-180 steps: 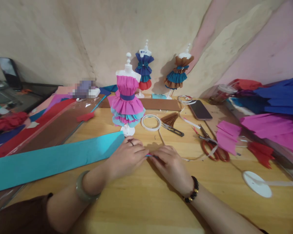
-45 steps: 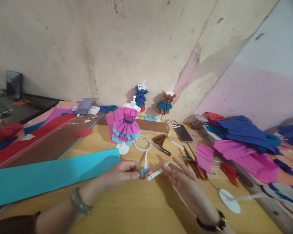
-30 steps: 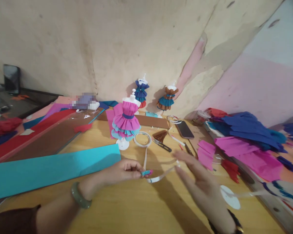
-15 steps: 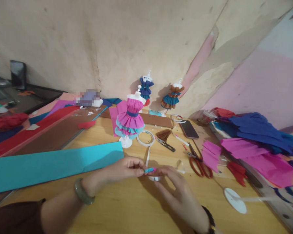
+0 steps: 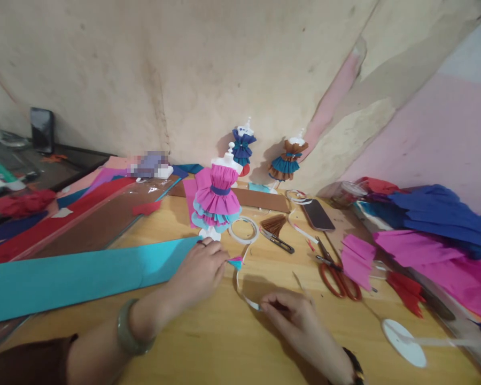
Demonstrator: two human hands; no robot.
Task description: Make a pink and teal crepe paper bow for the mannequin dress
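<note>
My left hand (image 5: pixel 202 264) is closed, with a small pink-and-turquoise folded paper piece (image 5: pixel 235 262) sticking out by its fingertips. It lies just in front of the white base (image 5: pixel 209 234) of a mini dress form (image 5: pixel 220 198) in a pink ruffled paper dress with turquoise layers and a blue belt. Whether the fingers touch that base cannot be made out. My right hand (image 5: pixel 292 315) pinches the free end of a narrow white tape strip (image 5: pixel 242 289), which curves back toward a tape roll (image 5: pixel 243 230) lying flat.
Red-handled scissors (image 5: pixel 340 278), thread snips (image 5: pixel 278 240) and a phone (image 5: pixel 318 215) lie to the right. Turquoise paper (image 5: pixel 96 272) covers the left side. Two more dressed forms, blue (image 5: pixel 242 144) and brown (image 5: pixel 288 160), stand by the wall. Crumpled crepe paper (image 5: pixel 436 214) fills the far right.
My hands have come apart. The left went up and left toward the dress form with the paper piece; the right moved slightly down and right, and the tape strip now stretches between roll and fingers.
</note>
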